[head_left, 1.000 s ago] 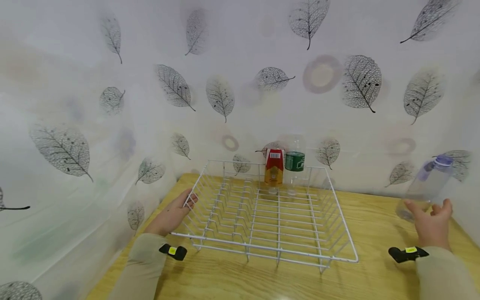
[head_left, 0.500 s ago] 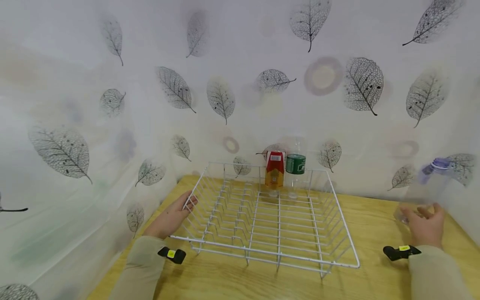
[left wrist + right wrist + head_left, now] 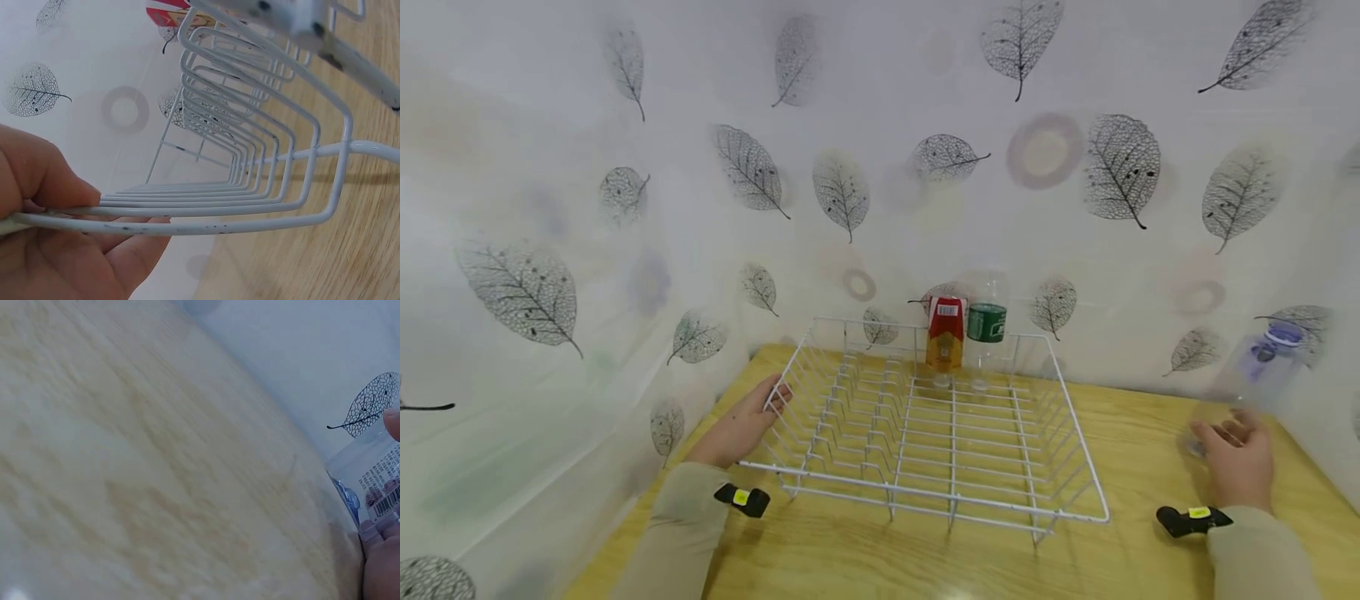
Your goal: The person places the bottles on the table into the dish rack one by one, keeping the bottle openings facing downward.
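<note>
Clearly, the purple-capped bottle (image 3: 1255, 379) is outside the rack (image 3: 955, 498), at the right of the table (image 3: 1135, 467), tilted so that its top leans right. The right hand (image 3: 1242, 462) grasps it low down, fingers curled about it (blur hides whether its base touches the table). Across from it, the left hand (image 3: 737, 429) clasps the wire at the rack's left side, thumb and fingers wrapped round. Within the rack, by its back wall, a red pack (image 3: 945, 337) and a green-labelled bottle (image 3: 987, 323) appear to stand upright, just beside each other. Behind is a leaf-print sheet (image 3: 1075, 67). I judge the work partway: two things look placed, the purple-capped one is not yet in, and whether more wait out of view I cannot tell.
</note>
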The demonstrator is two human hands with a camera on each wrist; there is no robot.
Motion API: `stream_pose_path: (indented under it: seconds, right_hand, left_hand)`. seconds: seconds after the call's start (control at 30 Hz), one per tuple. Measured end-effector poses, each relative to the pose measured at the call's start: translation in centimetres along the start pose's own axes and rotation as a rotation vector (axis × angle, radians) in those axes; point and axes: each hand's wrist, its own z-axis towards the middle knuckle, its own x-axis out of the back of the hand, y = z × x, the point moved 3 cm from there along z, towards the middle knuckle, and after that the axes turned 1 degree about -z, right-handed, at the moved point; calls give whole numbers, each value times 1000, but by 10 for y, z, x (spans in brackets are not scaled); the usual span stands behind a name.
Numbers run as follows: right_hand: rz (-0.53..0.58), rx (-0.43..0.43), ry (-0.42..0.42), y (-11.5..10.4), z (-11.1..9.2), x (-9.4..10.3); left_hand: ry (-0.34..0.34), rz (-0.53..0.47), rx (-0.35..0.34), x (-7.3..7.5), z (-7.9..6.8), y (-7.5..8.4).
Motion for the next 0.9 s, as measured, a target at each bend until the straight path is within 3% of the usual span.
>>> stream_pose_path:
  seconds: [0.23, 0.4, 0.47, 0.67, 0.9]
  right_hand:
    - [3, 102, -137, -2, -19, -15]
    - [-135, 169, -186, -14, -34, -26]
    - [-203, 211, -200, -21, -40, -30]
    - [-183, 291, -259, -50, -57, -40]
    - [-329, 459, -322, -89, -74, -49]
  left_hand:
    - [20, 28, 9, 1, -2, 0]
    - [21, 10, 16, 0, -3, -3]
    - [20, 14, 27, 0, -3, -4]
    - [30, 48, 42, 0, -6, -4]
    - [55, 75, -24, 2, -4, 2]
